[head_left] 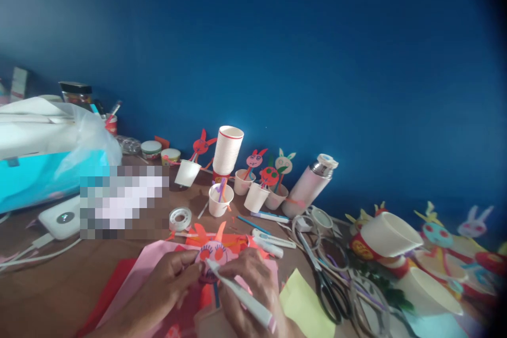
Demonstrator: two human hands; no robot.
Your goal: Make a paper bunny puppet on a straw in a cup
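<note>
Near the front of the table, my left hand (169,281) pinches the edge of a pink paper rabbit face (217,252) with red ears, red eyes and drawn lashes. In my right hand (256,281) is a white marker pen (249,302), its tip at the middle of the face. A blue stick shows below the face. Sheets of pink paper (152,256) and red paper (113,288) lie under my hands. Beside my right wrist is a pale yellow paper sheet (304,306).
White paper cups with paper animal heads, such as a red one (200,146), stand behind, around a tall cup stack (228,150). A pink flask (309,187), scissors (328,285), a tape roll (180,218) and a power bank (61,217) surround the work. More cups crowd the right.
</note>
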